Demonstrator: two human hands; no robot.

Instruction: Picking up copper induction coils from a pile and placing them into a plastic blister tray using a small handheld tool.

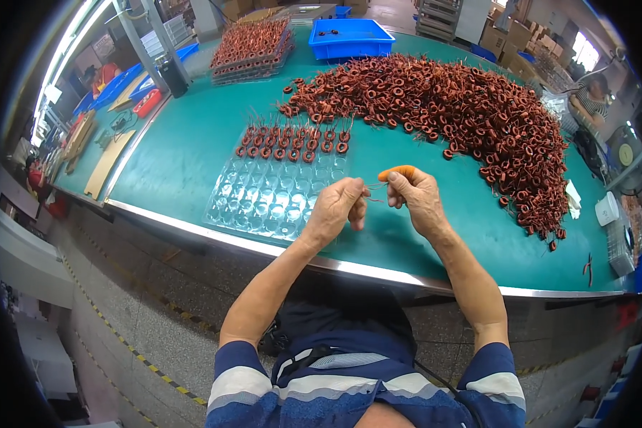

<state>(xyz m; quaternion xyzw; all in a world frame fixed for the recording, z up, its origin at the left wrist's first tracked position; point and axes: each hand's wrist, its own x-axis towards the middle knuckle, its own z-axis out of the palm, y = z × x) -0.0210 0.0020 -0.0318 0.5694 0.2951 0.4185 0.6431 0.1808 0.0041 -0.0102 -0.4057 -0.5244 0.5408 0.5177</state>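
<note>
My left hand [337, 207] is closed in a pinch over the front of the green bench, near the tray. Thin copper wire leads [375, 186] stick out of its fingers toward my right hand [416, 197]; the ring coil they seem to belong to is hidden in the left fingers. The right thumb and index finger pinch together at the ends of these leads. What looks like an orange finger cot [398, 172] covers the right index finger. To the left lies a clear plastic tray [253, 194], its far rows filled with upright-leaded copper ring coils [292, 143].
A large heap of copper ring coils [435, 96] curves across the bench's back and right. Behind stand filled stacked trays [252, 46] and a blue bin [351, 39]. Pliers [588, 269] and a white cup [607, 209] lie at the right. A person [590, 100] sits at far right.
</note>
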